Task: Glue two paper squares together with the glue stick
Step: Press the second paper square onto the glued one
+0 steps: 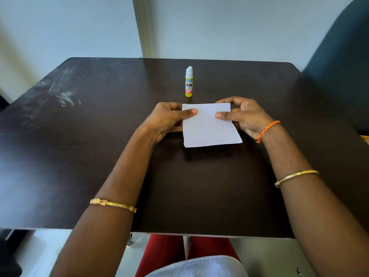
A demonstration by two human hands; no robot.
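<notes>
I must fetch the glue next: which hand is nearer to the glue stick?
Roughly equal. The glue stick stands upright beyond the paper, apart from both; left hand grips one side, right hand the other.

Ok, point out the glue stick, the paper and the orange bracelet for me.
glue stick (188, 84): head view, on its yellow label.
paper (209, 128): head view, middle of the white sheet.
orange bracelet (267, 129): head view, on the braided cord at the right wrist.
</notes>
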